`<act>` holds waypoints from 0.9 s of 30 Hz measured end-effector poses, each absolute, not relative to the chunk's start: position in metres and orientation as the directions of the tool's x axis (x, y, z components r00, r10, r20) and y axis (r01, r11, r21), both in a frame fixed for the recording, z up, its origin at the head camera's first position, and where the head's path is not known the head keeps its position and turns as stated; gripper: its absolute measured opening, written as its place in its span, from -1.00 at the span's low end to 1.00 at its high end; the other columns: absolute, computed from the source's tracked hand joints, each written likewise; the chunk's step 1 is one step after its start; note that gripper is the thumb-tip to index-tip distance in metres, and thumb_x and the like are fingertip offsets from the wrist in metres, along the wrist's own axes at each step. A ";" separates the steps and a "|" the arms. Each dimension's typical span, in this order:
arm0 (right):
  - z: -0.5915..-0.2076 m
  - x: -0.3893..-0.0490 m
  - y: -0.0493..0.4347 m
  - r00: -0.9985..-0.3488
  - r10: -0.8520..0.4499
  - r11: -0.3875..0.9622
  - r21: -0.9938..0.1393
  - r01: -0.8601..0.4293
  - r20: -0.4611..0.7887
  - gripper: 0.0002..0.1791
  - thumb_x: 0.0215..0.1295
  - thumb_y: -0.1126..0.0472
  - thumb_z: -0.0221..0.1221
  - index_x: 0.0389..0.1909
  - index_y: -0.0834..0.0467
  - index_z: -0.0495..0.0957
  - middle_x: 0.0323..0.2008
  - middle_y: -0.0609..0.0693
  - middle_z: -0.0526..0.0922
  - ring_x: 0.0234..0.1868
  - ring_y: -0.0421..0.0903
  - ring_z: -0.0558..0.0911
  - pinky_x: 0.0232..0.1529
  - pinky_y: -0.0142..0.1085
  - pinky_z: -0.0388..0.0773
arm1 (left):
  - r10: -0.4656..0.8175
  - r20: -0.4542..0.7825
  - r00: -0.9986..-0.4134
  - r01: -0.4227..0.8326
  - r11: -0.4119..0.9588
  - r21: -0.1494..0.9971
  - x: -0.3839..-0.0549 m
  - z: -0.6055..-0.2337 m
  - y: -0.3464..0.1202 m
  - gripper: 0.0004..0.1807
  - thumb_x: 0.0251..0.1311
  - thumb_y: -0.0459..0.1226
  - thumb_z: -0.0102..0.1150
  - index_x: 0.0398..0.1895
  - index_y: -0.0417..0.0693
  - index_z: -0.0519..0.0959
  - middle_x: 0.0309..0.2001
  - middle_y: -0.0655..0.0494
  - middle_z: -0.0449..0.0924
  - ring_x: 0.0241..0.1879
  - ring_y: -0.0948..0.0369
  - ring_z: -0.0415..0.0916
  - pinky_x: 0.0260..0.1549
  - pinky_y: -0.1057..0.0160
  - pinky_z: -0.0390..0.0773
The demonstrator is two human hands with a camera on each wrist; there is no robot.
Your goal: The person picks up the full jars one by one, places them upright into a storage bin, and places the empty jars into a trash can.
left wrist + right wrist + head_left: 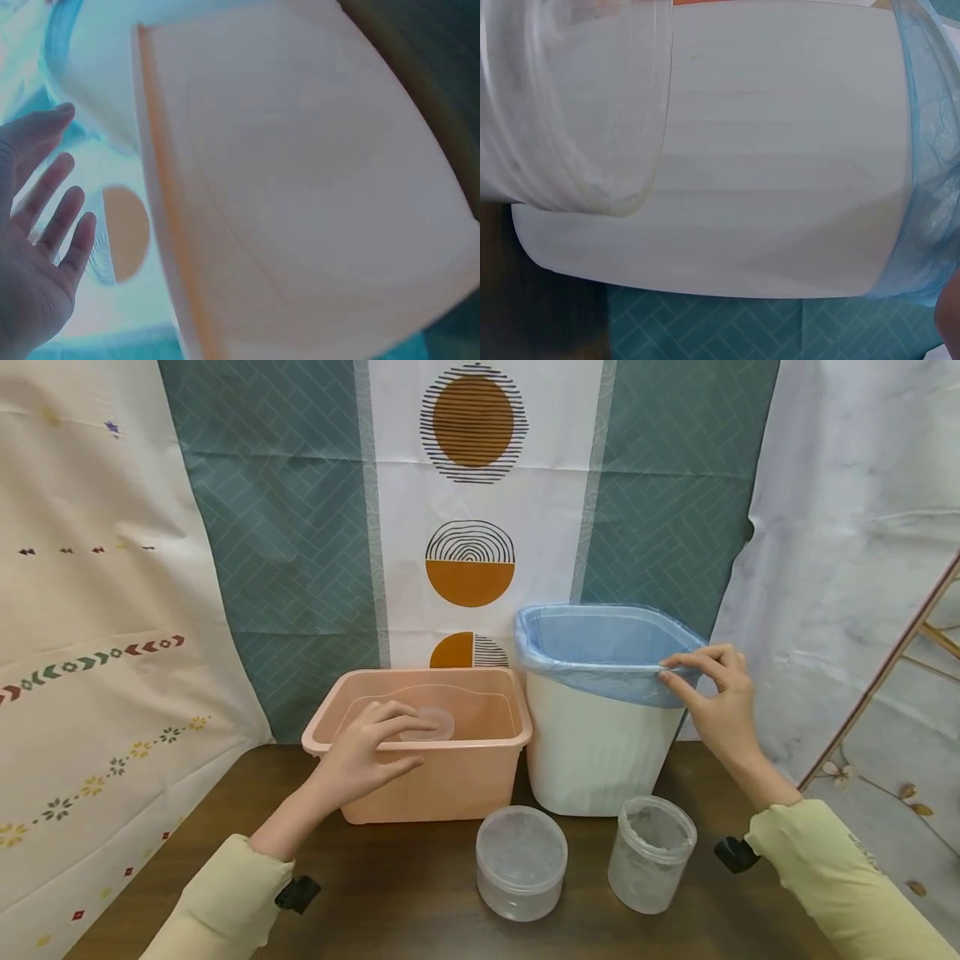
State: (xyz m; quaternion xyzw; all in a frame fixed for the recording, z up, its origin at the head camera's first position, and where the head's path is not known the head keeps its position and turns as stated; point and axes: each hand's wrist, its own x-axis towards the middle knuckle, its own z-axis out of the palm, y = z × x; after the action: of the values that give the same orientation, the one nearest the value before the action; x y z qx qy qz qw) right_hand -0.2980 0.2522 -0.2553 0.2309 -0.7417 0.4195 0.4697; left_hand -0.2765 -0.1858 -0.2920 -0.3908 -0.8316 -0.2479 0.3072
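My left hand (371,747) is over the front rim of a peach plastic bin (435,785), fingers loosely spread and nothing in them. A clear round plastic lid or tub (429,724) lies inside that bin, partly hidden by the fingers and rim. My right hand (716,693) pinches the rim edge of a blue plastic bin liner (600,677) between thumb and forefinger. The liner covers the mouth of a white ribbed bin (600,743). In the right wrist view only a bit of the hand shows, beside the liner.
On the dark wooden table (375,893) stand a low clear round container (521,864) with its lid on and a taller clear jar (652,856) without one. Patterned cloths (300,527) hang behind and at both sides.
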 end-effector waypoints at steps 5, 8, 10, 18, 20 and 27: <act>-0.254 -0.294 0.250 -0.447 0.053 0.538 -0.403 -0.741 0.893 -0.83 0.11 0.56 0.29 -0.24 0.43 0.67 -0.26 -0.32 0.36 -0.14 -0.42 0.23 -0.06 -0.41 0.08 | 0.563 0.636 -0.528 0.821 0.529 0.213 -0.274 -0.282 -0.162 -0.47 -0.01 -0.28 0.51 0.10 0.21 0.63 0.08 0.27 0.60 0.13 0.24 0.46 0.10 0.15 0.53; -0.252 -0.292 0.248 -0.444 0.049 0.540 -0.398 -0.742 0.895 -0.83 0.11 0.57 0.29 -0.24 0.44 0.67 -0.26 -0.32 0.35 -0.14 -0.42 0.23 -0.07 -0.43 0.07 | 0.585 0.616 -0.528 0.827 0.518 0.217 -0.272 -0.280 -0.150 -0.48 0.00 -0.24 0.51 0.10 0.20 0.64 0.03 0.26 0.62 0.04 0.24 0.50 0.04 0.17 0.56; -0.252 -0.292 0.247 -0.443 0.047 0.541 -0.396 -0.742 0.895 -0.83 0.10 0.58 0.28 -0.25 0.45 0.66 -0.26 -0.32 0.35 -0.15 -0.42 0.23 -0.07 -0.45 0.07 | 0.602 0.613 -0.511 0.842 0.496 0.214 -0.271 -0.282 -0.143 -0.49 0.00 -0.23 0.51 0.10 0.17 0.64 0.00 0.24 0.64 -0.03 0.25 0.52 -0.01 0.21 0.57; -0.252 -0.291 0.245 -0.446 0.051 0.547 -0.398 -0.736 0.894 -0.83 0.09 0.60 0.28 -0.26 0.45 0.66 -0.27 -0.29 0.35 -0.15 -0.42 0.22 -0.08 -0.45 0.06 | 0.698 0.479 -0.532 0.846 0.449 0.286 -0.263 -0.301 -0.117 -0.44 0.04 -0.15 0.49 0.17 0.18 0.58 0.07 0.26 0.60 -0.07 0.30 0.56 -0.07 0.31 0.62; -0.252 -0.291 0.244 -0.448 0.049 0.548 -0.399 -0.735 0.892 -0.83 0.09 0.59 0.28 -0.26 0.45 0.66 -0.27 -0.29 0.35 -0.15 -0.41 0.22 -0.08 -0.46 0.06 | 0.715 0.426 -0.555 0.832 0.459 0.313 -0.262 -0.307 -0.114 -0.42 0.04 -0.11 0.49 0.19 0.22 0.55 0.11 0.26 0.58 -0.02 0.29 0.55 -0.05 0.30 0.62; -0.252 -0.292 0.246 -0.441 0.046 0.537 -0.394 -0.746 0.896 -0.83 0.10 0.59 0.28 -0.25 0.45 0.66 -0.26 -0.32 0.36 -0.14 -0.42 0.24 -0.06 -0.47 0.08 | 0.768 0.254 -0.588 0.795 0.490 0.358 -0.258 -0.332 -0.111 -0.33 0.05 -0.03 0.47 0.29 0.26 0.48 0.20 0.27 0.53 0.13 0.26 0.50 0.10 0.28 0.56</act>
State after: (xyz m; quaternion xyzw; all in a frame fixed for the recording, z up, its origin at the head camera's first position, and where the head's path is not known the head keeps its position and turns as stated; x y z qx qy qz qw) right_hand -0.2916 0.2459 -0.2521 0.2369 -0.7382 0.4187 0.4728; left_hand -0.2576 -0.1111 -0.3317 -0.4529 -0.8626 -0.2232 0.0302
